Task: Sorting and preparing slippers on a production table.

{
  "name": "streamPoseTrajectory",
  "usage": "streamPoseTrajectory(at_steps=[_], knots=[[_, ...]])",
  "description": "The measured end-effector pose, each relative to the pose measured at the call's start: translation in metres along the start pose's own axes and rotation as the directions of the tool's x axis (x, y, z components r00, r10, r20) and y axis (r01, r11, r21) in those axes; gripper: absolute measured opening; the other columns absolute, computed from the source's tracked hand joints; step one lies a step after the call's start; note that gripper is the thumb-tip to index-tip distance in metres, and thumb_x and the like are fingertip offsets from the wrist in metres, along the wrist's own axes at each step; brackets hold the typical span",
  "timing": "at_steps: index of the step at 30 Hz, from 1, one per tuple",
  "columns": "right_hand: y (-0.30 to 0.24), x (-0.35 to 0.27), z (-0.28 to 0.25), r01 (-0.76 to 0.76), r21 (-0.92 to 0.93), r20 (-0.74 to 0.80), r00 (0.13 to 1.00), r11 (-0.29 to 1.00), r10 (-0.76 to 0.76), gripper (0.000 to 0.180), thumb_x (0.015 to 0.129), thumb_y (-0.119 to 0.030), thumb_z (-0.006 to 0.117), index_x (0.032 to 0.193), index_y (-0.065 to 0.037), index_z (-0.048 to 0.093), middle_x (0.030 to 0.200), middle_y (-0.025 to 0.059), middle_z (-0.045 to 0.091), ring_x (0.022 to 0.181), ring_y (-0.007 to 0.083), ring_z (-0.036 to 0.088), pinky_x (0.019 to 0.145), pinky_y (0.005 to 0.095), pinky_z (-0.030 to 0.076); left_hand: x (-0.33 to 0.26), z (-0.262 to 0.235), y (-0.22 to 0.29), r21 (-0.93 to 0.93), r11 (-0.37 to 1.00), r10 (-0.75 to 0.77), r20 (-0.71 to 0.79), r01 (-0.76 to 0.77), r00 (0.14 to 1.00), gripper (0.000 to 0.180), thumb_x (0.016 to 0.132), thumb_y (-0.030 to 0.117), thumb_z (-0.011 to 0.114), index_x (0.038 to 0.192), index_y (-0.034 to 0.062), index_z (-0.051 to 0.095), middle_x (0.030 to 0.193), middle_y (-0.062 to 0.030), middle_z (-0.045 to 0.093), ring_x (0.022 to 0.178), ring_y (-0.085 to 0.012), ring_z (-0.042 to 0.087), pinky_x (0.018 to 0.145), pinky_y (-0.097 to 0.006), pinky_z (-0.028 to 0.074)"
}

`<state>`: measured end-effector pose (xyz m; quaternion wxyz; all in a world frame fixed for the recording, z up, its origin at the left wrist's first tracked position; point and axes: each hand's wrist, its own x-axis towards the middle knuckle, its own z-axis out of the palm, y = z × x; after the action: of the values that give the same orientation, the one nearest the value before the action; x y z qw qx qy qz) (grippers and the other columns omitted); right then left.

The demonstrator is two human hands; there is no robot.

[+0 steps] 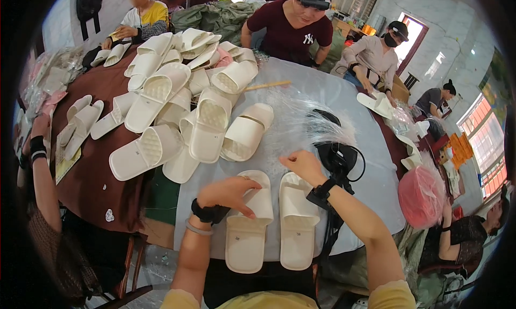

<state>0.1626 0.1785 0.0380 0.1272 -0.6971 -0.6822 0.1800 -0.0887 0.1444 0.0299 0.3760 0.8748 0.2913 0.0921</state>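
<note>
Two cream slippers lie side by side before me, toe ends pointing away. Over the strap of the left slipper (246, 247) rests my left hand (228, 195), thumb and fingers apart, touching its upper side. The right slipper (297, 244) lies a little apart from it. My right hand (303, 165) hovers just beyond that slipper's far end, its fingers curled together. Whether anything small is pinched in them is hidden. A black strap band sits on each of my wrists.
A big heap of cream slippers (161, 88) covers the table's left-centre. Clear plastic bags (328, 123) and a black cabled device (337, 157) lie to the right. A pink bundle in plastic (422, 196) stands at the right edge. Several people work around the table.
</note>
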Motion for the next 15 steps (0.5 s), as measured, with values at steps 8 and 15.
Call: streamPoseTrajectory(at_steps=[8, 15], knots=[[-0.012, -0.04, 0.015, 0.192, 0.151, 0.127, 0.969, 0.97, -0.211, 0.026, 0.076, -0.033, 0.061, 0.08, -0.008, 0.067, 0.071, 0.0107, 0.064, 0.067, 0.0266, 0.062, 0.06, 0.0353, 0.047, 0.006, 0.005, -0.007, 0.0, 1.0, 0.029, -0.002, -0.029, 1.0, 0.078, 0.059, 0.041, 0.078, 0.118, -0.0016, 0.05, 0.115, -0.0188, 0.054, 0.108, -0.0326, 0.05, 0.093, -0.036, 0.038], [-0.071, -0.14, 0.008, 0.589, 0.281, 0.306, 0.693, 0.758, -0.652, 0.015, 0.082, -0.024, 0.055, 0.086, -0.009, 0.057, 0.08, 0.0101, 0.058, 0.074, 0.0293, 0.058, 0.062, 0.0406, 0.046, 0.002, 0.009, -0.02, -0.035, 0.995, 0.095, -0.013, -0.096, 0.995, 0.078, 0.062, 0.042, 0.077, 0.12, -0.0016, 0.049, 0.119, -0.0197, 0.052, 0.111, -0.0313, 0.048, 0.095, -0.035, 0.037]])
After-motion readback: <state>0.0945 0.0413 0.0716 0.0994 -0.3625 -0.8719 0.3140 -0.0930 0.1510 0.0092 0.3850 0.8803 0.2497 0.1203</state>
